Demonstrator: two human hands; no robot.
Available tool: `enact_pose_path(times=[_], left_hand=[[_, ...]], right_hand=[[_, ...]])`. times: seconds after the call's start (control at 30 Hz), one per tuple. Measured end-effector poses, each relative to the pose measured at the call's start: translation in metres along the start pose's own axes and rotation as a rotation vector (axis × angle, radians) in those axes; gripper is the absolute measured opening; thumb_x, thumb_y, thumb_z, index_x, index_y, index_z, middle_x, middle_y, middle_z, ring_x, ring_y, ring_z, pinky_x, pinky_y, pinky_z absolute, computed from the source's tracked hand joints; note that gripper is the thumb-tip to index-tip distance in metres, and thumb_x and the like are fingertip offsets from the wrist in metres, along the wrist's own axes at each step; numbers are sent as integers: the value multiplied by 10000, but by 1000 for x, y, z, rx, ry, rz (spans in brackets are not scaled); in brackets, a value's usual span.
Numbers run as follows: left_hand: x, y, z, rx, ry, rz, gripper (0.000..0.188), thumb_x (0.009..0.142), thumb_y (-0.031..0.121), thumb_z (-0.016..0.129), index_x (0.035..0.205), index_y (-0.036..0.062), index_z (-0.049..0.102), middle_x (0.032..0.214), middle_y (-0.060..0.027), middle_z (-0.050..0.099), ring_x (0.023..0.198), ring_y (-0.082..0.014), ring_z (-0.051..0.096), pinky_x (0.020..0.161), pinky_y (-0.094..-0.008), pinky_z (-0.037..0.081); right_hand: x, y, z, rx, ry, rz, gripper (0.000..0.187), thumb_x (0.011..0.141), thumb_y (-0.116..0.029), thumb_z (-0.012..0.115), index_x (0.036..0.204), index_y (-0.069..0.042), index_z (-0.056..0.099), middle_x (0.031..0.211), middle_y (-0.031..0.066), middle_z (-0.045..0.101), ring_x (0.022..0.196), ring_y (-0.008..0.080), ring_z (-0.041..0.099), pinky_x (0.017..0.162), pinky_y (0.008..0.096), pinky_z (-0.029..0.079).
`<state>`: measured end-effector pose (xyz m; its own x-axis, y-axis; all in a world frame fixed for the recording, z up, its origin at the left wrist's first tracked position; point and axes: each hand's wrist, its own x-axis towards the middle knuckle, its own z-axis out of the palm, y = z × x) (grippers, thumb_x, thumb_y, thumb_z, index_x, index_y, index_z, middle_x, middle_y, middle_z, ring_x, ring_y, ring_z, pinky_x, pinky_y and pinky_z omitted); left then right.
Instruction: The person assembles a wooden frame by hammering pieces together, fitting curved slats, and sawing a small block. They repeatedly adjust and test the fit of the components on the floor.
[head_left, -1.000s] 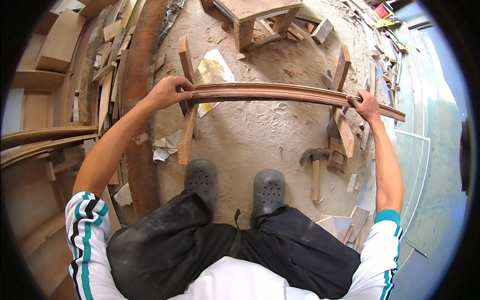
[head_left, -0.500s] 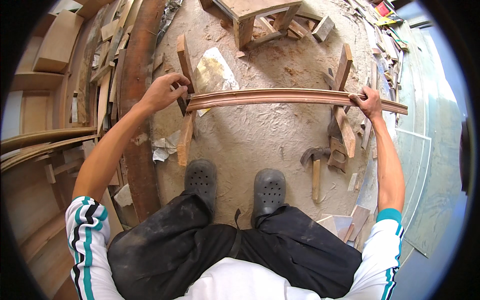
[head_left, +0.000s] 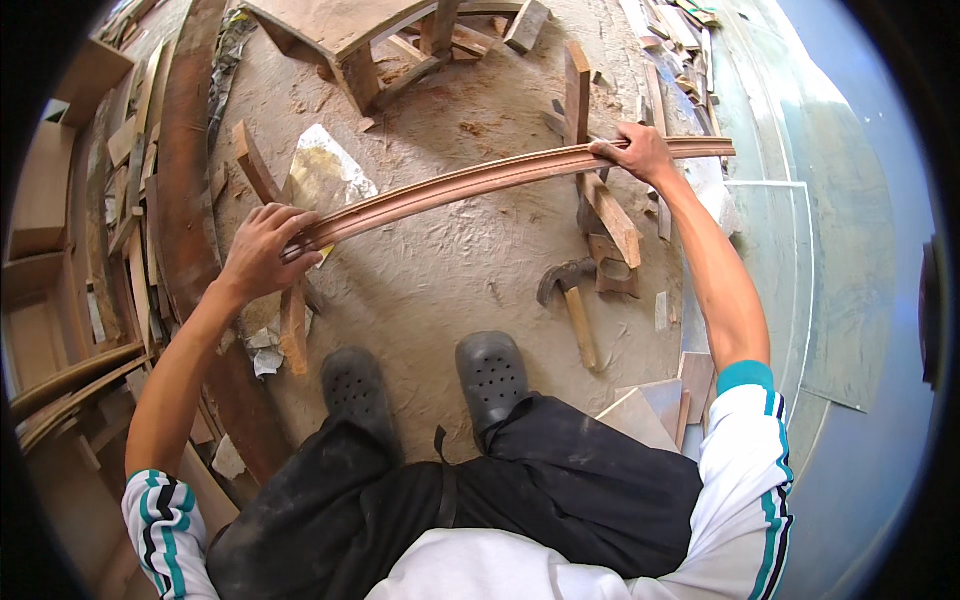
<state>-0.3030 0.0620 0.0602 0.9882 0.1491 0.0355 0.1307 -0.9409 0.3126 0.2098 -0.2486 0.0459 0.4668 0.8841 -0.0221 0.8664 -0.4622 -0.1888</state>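
"While the left hand (head_left: 262, 248) curls its fingers round one end, what's gripped?"

"A grooved wooden moulding (head_left: 450, 191), spanning both timber supports (head_left: 612, 221); the right hand (head_left: 646, 156) clasps it too. Positioning, I'd judge; the next move calls for even, two-handed control."

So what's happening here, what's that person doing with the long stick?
The person holds a long wooden strip with both hands: the left hand at its left end, the right hand nearer the other end. It crosses over two wooden stands; whether it touches them is unclear. A hammer lies on the floor.
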Motion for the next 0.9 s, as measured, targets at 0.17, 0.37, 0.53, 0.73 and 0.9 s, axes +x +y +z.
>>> enact_pose_path(times=[0.17,0.37,0.53,0.73,0.9], left_hand=[[20,14,15,-39,-125,-128,572,822,287,773,1315,67,585,1172,-133,608,1121,-339,588,916,-430,501],[26,4,17,-124,10,-227,583,742,168,739,1289,55,572,1139,-160,658,1055,-347,653,897,-431,525],[34,3,1,-81,21,-191,555,743,151,728,1264,42,569,1126,-186,667,1030,-379,657,892,-434,526],[31,-5,24,-1,-51,-219,535,786,204,738,1262,42,555,1110,-183,680,1022,-385,656,871,-451,521],[40,0,18,-25,-127,-268,623,816,417,783,1258,41,554,1064,-167,699,1011,-368,670,861,-444,517]], right_hand=[[4,2,-2,26,-60,19,865,732,-876,605,648,-17,534,617,157,573,610,309,597,591,424,458],[11,6,-13,39,-7,8,863,746,-895,563,660,-36,537,649,148,594,643,300,612,615,422,472],[11,4,-7,11,-29,13,879,764,-902,525,669,-29,554,676,161,624,705,329,654,662,448,498],[20,0,0,-8,-57,109,872,802,-904,451,703,-52,605,727,189,666,765,366,684,711,478,529],[19,-5,-2,-15,-70,165,885,822,-913,379,734,-65,618,805,210,703,822,388,697,749,502,536]])
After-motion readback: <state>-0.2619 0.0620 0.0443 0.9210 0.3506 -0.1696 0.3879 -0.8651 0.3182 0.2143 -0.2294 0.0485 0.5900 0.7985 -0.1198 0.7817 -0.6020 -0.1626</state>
